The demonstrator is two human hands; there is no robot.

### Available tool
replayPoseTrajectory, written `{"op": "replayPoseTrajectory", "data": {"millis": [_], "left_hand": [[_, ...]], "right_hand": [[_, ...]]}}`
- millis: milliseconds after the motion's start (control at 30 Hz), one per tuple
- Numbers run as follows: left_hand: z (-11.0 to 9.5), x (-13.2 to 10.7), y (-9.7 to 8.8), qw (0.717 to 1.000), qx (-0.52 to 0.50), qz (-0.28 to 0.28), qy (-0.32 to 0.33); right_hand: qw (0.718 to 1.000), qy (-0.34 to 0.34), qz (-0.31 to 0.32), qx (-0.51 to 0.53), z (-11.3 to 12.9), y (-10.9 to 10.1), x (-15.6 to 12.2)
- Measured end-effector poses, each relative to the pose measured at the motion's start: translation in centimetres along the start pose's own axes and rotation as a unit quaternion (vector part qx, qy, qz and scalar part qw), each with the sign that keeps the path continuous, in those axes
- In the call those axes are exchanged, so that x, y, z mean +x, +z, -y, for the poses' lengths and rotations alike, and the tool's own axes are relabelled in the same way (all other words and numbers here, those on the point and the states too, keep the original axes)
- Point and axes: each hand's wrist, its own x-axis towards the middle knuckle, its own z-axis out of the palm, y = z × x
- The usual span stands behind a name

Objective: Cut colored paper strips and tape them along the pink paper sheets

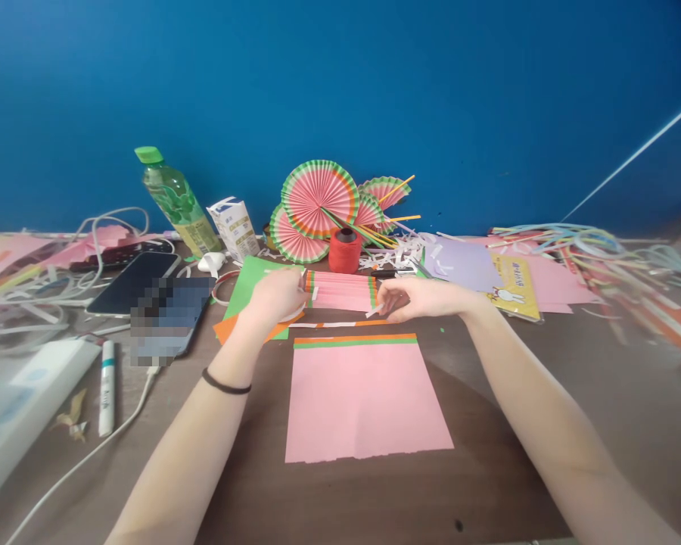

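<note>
Your right hand [402,298] pinches a white strip [373,311]; I can't tell whether your left hand [279,294] grips anything. The pleated paper [341,291] lies between them — a careless tug could skew its folds.

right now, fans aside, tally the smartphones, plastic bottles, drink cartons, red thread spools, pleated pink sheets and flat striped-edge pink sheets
smartphones: 2
plastic bottle: 1
drink carton: 1
red thread spool: 1
pleated pink sheet: 1
flat striped-edge pink sheet: 1
total: 7
</note>
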Motion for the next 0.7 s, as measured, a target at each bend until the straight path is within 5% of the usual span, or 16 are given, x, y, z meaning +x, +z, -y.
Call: {"op": "replayPoseTrajectory", "data": {"millis": [67, 233, 700], "left_hand": [[-1.2, 0.0, 1.0, 0.997, -0.036, -0.03, 0.069], [-4.5, -0.6, 4.2, 0.975, -0.102, 0.031, 0.195], [-4.9, -0.8, 6.7, 0.978, -0.12, 0.036, 0.169]], "right_hand": [[1.0, 0.0, -0.009, 0.011, -0.1, 0.0, 0.0], [0.999, 0.012, -0.04, 0.005, -0.2, -0.2, 0.0], [0.997, 0.04, -0.062, -0.013, -2.1, -0.1, 0.9]]}}
